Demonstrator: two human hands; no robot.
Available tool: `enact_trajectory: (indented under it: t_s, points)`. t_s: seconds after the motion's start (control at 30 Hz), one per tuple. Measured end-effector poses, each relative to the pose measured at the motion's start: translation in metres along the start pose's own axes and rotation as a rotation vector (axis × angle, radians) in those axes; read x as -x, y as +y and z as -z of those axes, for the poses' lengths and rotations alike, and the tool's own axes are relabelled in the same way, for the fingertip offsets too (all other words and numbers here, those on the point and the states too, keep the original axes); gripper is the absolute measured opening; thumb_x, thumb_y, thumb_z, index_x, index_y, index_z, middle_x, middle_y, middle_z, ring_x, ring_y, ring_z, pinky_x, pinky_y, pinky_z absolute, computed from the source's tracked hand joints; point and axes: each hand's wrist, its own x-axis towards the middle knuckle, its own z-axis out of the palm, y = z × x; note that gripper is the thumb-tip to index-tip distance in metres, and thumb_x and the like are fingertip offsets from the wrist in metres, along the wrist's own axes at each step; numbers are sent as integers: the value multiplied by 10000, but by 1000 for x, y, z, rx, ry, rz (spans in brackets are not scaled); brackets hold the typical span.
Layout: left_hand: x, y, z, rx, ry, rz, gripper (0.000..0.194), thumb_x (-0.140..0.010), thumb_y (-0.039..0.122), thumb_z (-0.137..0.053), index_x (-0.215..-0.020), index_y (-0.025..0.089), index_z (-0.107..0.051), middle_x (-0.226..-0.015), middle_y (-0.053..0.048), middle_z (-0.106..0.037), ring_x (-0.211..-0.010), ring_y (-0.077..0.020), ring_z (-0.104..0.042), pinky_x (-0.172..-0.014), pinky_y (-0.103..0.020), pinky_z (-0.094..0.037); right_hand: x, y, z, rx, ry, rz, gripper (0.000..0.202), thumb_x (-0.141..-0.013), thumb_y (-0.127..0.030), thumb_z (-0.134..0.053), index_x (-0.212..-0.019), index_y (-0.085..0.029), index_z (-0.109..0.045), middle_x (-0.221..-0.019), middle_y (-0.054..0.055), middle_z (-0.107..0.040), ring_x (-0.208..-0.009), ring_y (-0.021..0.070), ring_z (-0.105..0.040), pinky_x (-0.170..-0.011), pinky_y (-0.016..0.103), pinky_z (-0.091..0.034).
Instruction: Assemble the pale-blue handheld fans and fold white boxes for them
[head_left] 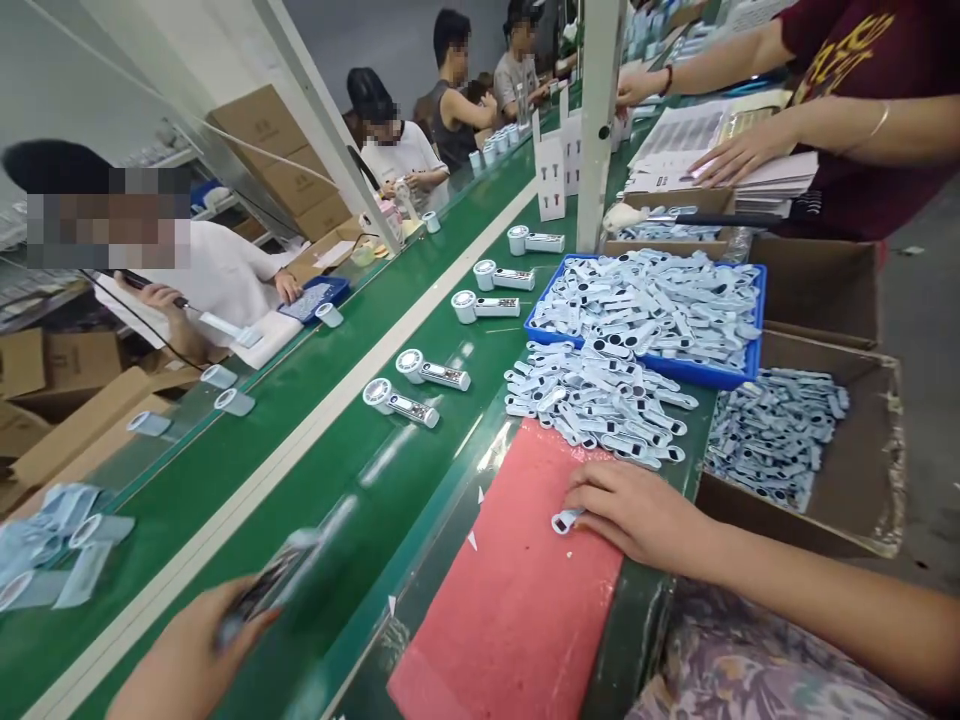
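- Left hand [187,645], at the lower left of the frame, curls snugly round a fan body [274,580] above the green belt [319,470]; blur hides the exact finger placement.
- Gripping that body by its sides should keep fingertips off the bare inner parts.
- Right hand [641,510], right of centre, pinches a pale blue strip [572,517] between thumb and fingers over the red mat [510,600]; only the strip's ringed end shows.
- Leaving that end uncovered, as here, makes its direction easy to check.
- Loose strips [592,395] lie heaped at the mat's upper end, beside the blue tray [739,378]; lifting singly avoids tangles.
- Five more fan bodies [411,409] lie on the belt, upper centre; each is best lifted clear of its neighbour.
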Motion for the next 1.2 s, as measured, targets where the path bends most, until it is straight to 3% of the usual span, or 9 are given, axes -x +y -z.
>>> enact_trajectory:
  t_s: [0.2, 0.3, 0.37, 0.53, 0.67, 0.8, 0.9, 1.03, 1.2]
  points:
    - [27, 202, -33, 42, 9, -623, 214, -916, 372, -652, -1098, 261, -664, -1078, -72, -699, -951, -271, -643, -802, -407, -528, 1, -10, 23, -133, 191, -74, 255, -1057, -275, -418, -1133, -216, -655, -1030, 71, -681, -881, 197, -677, -749, 324, -511]
    - [41, 259, -55, 75, -45, -683, 239, -926, 385, -664, -1105, 227, -651, -1046, -86, -672, -944, -282, -602, -798, -429, -505, 5, -17, 35, -170, 227, -116, 240, -1053, -287, -429, -1146, -240, -645, -1072, 45, -725, -912, 200, -707, -781, 325, -505]
    - [48, 269, -64, 118, -55, -646, 282, -904, 372, -696, -1130, 215, -635, -1049, -84, -660, -944, -287, -583, -801, -444, -494, 6, -23, 39, -180, 169, -141, 211, -1045, -290, -445, -1117, -245, -638, -1062, 24, -745, -889, 203, -718, -762, 322, -494]
    - [51, 260, -65, 405, -24, -638, 488, -847, 427, -775, -1220, 191, -565, -1142, -101, -634, -1030, -279, -567, -899, -448, -482, -4, -47, 34, -115, -53, -139, 137, -1030, -269, -486, -1009, -226, -615, -930, 7, -756, -814, 221, -716, -681, 318, -430]
    - [52, 260, -63, 563, -5, -666, 236, -956, 362, -652, -1134, 212, -616, -1085, -77, -652, -999, -234, -590, -887, -397, -487, -15, -64, 28, 14, -157, -147, 146, -1034, -261, -486, -1022, -185, -610, -856, 40, -736, -780, 244, -708, -612, 327, -379]
    - [53, 263, -67, 569, 2, -650, 100, -984, 231, -589, -1051, 198, -657, -1035, -71, -664, -979, -217, -594, -876, -374, -488, -17, -60, 23, 20, -110, -109, 191, -1028, -275, -504, -907, -196, -628, -894, 58, -681, -833, 238, -669, -686, 333, -424]
    - [51, 265, -68, 557, -8, -633, 93, -962, 188, -616, -1030, 203, -678, -1014, -60, -675, -966, -210, -601, -860, -360, -495, -14, -45, 14, -170, -16, -93, 177, -1004, -270, -550, -859, -209, -630, -1043, 66, -650, -983, 235, -637, -837, 355, -471]
    - [53, 265, -65, 570, 0, -644, 89, -952, 202, -647, -1033, 210, -685, -1058, -59, -685, -1007, -206, -620, -888, -358, -515, -8, -28, 2, -480, -65, -134, 103, -988, -279, -569, -1027, -240, -656, -1129, 43, -665, -1043, 212, -634, -907, 364, -497]
    - [78, 266, -62, 541, 7, -649, 120, -953, 247, -651, -1061, 197, -640, -1115, -82, -686, -1127, -252, -613, -967, -439, -525, 9, -31, 1, -360, -148, -79, 422, -961, -335, -611, -1364, -221, -561, -1338, 95, -628, -1243, 288, -555, -1067, 495, -420]
